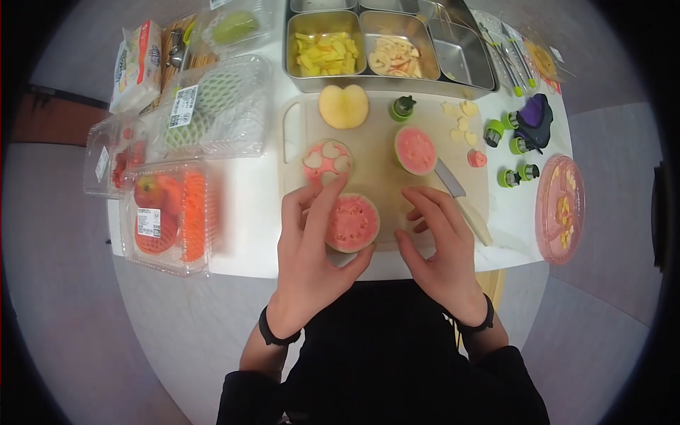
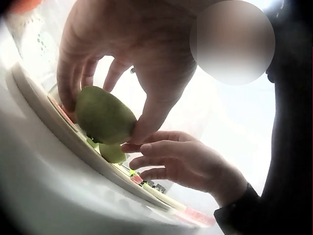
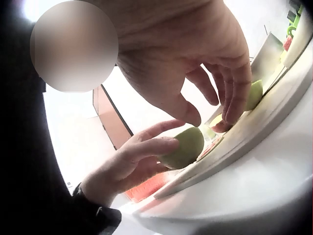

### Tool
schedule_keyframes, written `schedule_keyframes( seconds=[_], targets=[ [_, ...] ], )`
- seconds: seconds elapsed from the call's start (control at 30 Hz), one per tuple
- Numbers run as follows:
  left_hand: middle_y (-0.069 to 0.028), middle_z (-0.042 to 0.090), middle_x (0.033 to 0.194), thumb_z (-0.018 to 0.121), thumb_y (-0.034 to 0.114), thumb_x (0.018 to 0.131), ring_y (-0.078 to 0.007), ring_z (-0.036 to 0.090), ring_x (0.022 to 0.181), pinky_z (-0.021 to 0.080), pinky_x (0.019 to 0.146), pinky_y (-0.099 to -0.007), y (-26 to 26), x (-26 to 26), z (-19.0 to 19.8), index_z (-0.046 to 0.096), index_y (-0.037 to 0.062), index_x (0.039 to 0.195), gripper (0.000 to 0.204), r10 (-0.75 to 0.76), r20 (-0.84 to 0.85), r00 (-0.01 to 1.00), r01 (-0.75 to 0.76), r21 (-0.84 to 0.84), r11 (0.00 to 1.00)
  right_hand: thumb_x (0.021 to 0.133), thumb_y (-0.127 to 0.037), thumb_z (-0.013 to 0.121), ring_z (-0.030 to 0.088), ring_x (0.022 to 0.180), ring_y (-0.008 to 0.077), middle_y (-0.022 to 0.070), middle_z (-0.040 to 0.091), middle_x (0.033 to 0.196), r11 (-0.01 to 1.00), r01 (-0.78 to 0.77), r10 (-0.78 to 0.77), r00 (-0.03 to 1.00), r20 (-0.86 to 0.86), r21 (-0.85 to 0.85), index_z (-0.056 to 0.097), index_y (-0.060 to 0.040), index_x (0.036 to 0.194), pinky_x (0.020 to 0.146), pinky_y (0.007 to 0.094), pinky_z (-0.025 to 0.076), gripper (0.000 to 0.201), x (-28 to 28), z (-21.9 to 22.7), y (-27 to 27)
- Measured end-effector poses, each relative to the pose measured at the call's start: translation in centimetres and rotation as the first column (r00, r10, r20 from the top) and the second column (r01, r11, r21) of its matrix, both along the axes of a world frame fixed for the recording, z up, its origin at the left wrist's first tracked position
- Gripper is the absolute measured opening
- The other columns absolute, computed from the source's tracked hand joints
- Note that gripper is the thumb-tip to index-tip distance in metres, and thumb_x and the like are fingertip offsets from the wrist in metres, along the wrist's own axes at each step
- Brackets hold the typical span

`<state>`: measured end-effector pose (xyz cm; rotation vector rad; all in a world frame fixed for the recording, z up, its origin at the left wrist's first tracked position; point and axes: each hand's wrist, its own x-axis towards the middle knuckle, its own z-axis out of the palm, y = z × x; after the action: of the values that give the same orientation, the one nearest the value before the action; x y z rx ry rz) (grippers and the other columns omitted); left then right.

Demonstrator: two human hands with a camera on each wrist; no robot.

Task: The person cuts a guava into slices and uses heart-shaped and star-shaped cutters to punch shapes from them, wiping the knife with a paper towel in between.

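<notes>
My left hand (image 1: 306,237) grips a pink-fleshed guava half (image 1: 353,224) between thumb and fingers, its cut face up. In the left wrist view the green skin of this guava half (image 2: 103,115) shows, tilted over the cutting board. To its right my right hand (image 1: 445,248) hovers with loosely bent fingers and nothing in them. Beyond the hands stands another guava half (image 1: 416,150), cut face toward me. Close by the left fingertips lies a round guava slice (image 1: 312,172) with pale heart-shaped pieces on it. A knife (image 1: 451,178) lies at the right side of the cutting board (image 1: 375,134).
At the board's back are a pale yellow fruit half (image 1: 343,106) and a green cutter (image 1: 402,108). Behind stands a steel tray (image 1: 404,85) with cut fruit. Packaged fruit (image 1: 166,219) fills the left; several small cutters (image 1: 494,132) and a pink plate (image 1: 552,237) lie right.
</notes>
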<state>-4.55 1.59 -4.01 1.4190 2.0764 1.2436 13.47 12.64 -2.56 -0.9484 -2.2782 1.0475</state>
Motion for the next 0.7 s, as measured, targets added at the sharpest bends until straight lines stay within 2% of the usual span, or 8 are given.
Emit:
schedule_keyframes(
  seconds=[0.03,0.13,0.23,0.33,0.43,0.57,0.63,0.7],
  targets=[
    [-0.0148,0.053,0.131,0.092,0.004,0.066,-0.0329,0.059,0.122,0.053,0.103,-0.0418,0.3,0.5,-0.1,0.056,0.0069,0.152,0.093,0.005,0.0,1.0,-0.005,0.005,1.0,0.086,0.005,0.077,0.07,0.102,0.0295,0.0155,0.064,0.131,1.0,-0.001,0.0,1.0,0.017,0.018,0.064,-0.0004,0.137,0.086,0.038,0.059,0.053,0.5,0.1,0.3],
    [-0.0145,0.053,0.131,0.091,0.004,0.067,-0.0326,0.058,0.122,0.053,0.103,-0.0414,1.1,1.6,-0.6,0.056,0.0069,0.153,0.093,0.005,-0.051,0.999,-0.005,0.005,1.0,0.085,0.001,0.079,0.066,0.105,0.0353,0.0154,0.065,0.127,0.97,0.067,-0.086,0.994,0.074,0.236,0.067,-0.0014,0.129,0.089,0.0422,0.056,0.046,3.4,-0.5,1.7],
    [-0.0143,0.054,0.129,0.09,0.003,0.067,-0.0323,0.058,0.122,0.053,0.103,-0.0417,1.6,2.4,-0.7,0.056,0.0068,0.152,0.092,-0.016,-0.112,0.994,0.015,-0.01,1.0,0.085,-0.002,0.08,0.063,0.109,0.0381,0.0152,0.065,0.122,0.918,0.14,-0.222,0.957,0.188,0.372,0.068,-0.0015,0.124,0.091,0.045,0.053,0.041,6.3,-0.6,2.5],
    [-0.0141,0.054,0.131,0.089,0.002,0.067,-0.0322,0.059,0.12,0.053,0.102,-0.0429,1.8,3.0,-0.8,0.057,0.0067,0.152,0.091,-0.013,-0.153,0.988,0.011,-0.018,1.0,0.086,-0.003,0.08,0.062,0.11,0.037,0.0153,0.064,0.12,0.93,0.147,-0.241,0.936,0.256,0.336,0.068,-0.0019,0.126,0.09,0.045,0.053,0.041,8.3,-1.5,2.9],
    [-0.0173,0.051,0.133,0.086,-0.004,0.069,-0.0366,0.062,0.119,0.056,0.099,-0.0434,2.1,3.2,-0.8,0.055,0.0081,0.153,0.09,-0.009,-0.124,0.992,0.009,0.003,1.0,0.087,-0.002,0.079,0.062,0.108,0.0363,0.0154,0.064,0.118,0.938,0.144,-0.231,0.938,0.259,0.315,0.067,-0.0022,0.13,0.09,0.0449,0.053,0.045,8.9,-2.3,3.0],
    [-0.0137,0.057,0.136,0.09,0.001,0.07,-0.0291,0.062,0.127,0.054,0.105,-0.043,1.9,3.6,-1.0,0.055,0.0045,0.148,0.086,0.014,-0.079,0.997,-0.015,-0.016,1.0,0.089,0.002,0.071,0.061,0.101,0.0361,0.016,0.062,0.111,0.935,0.084,-0.186,0.943,0.275,0.345,0.063,-0.0016,0.141,0.086,0.0462,0.052,0.053,8.7,-2.0,3.7],
    [-0.0137,0.058,0.136,0.09,0.001,0.07,-0.0279,0.063,0.129,0.055,0.106,-0.0418,1.7,3.6,-1.2,0.053,0.0037,0.148,0.085,0.0,-0.081,0.997,0.001,0.009,1.0,0.089,0.003,0.065,0.059,0.093,0.037,0.0173,0.059,0.105,0.957,0.095,-0.182,0.931,0.316,0.273,0.06,0.0,0.145,0.082,0.0467,0.051,0.056,8.7,-1.3,3.6],
    [-0.0153,0.062,0.135,0.089,-0.001,0.069,-0.0343,0.064,0.124,0.055,0.102,-0.0426,1.7,4.0,-0.8,0.055,0.0029,0.142,0.081,0.005,-0.027,1.0,-0.003,0.06,0.998,0.089,0.005,0.061,0.057,0.086,0.0374,0.0183,0.057,0.099,0.972,0.112,-0.173,0.935,0.31,0.205,0.058,0.0018,0.147,0.077,0.0465,0.049,0.058,9.0,-0.9,3.5]
  ],
)
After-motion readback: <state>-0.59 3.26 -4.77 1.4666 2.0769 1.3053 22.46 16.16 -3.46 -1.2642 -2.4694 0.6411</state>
